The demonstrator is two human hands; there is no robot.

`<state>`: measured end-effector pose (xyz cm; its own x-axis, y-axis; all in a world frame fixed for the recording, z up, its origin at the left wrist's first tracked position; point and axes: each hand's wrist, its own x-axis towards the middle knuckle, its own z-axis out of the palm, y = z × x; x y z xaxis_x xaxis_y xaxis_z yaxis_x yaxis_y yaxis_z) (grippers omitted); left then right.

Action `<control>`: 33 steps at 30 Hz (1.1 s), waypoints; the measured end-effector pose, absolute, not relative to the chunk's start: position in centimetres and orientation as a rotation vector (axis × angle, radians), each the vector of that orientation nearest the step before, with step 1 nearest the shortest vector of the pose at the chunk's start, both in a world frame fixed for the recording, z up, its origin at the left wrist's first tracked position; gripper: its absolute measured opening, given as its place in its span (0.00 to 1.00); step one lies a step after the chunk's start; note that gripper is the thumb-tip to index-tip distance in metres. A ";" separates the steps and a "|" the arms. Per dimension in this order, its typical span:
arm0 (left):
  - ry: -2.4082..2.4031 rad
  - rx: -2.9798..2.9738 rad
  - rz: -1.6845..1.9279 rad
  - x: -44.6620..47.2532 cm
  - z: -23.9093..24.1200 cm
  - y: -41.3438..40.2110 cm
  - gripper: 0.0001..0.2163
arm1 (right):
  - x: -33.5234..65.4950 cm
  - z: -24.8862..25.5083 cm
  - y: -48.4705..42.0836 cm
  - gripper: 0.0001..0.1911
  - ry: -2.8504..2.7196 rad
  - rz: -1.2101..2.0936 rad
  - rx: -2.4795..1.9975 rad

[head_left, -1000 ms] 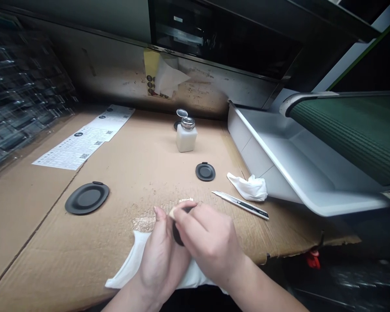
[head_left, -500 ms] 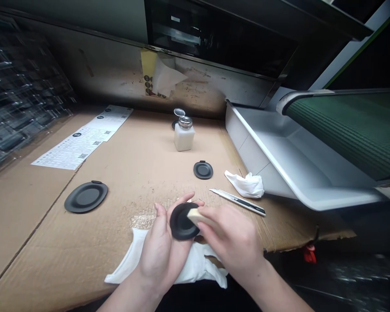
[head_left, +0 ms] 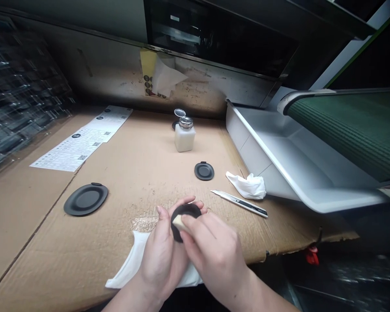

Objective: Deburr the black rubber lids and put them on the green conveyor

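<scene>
My left hand (head_left: 164,251) cradles a small round black lid (head_left: 193,210), its fingers curled behind it and the thumb at its left edge. Pinched in my right hand (head_left: 216,249) is a cream-coloured block, like a piece of eraser or sponge (head_left: 178,222), pressed against the lid's face. Part of the lid is hidden by the right fingers. Under both hands a white cloth (head_left: 130,264) lies at the cardboard's near edge. Two similar black lids rest on the cardboard, a larger lid (head_left: 86,199) at left and a smaller lid (head_left: 204,171) ahead.
A pump bottle (head_left: 184,138) with its cap flipped up stands farther back. To the right lie a utility knife (head_left: 240,203) and a crumpled white cloth (head_left: 248,186), beside a large grey-white bin (head_left: 263,147). Printed label sheets (head_left: 71,145) and stacked clear plastic trays (head_left: 22,91) occupy the left.
My right hand has moved left across the lid, carrying the cream block from its right side toward its left-middle. My left hand still holds the lid in nearly the same place.
</scene>
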<state>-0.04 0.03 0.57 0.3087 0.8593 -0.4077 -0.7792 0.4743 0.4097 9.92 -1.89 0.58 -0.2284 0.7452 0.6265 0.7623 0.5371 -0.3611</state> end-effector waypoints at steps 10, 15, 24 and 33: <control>0.596 0.109 1.075 -0.2 0.5 0.1 0.26 | 13.5 1.8 -2.1 0.12 -2.041 -0.124 -1.195; 0.671 0.126 1.074 -0.1 0.7 0.2 0.27 | 11.0 1.3 -1.6 0.12 -2.227 -0.202 -1.061; 0.618 0.143 1.105 -0.1 0.6 0.0 0.22 | 9.9 1.5 -0.2 0.10 -2.155 -0.149 -1.159; 0.658 0.165 1.090 0.0 0.4 0.2 0.25 | 16.5 1.8 -2.7 0.09 -2.054 0.029 -1.227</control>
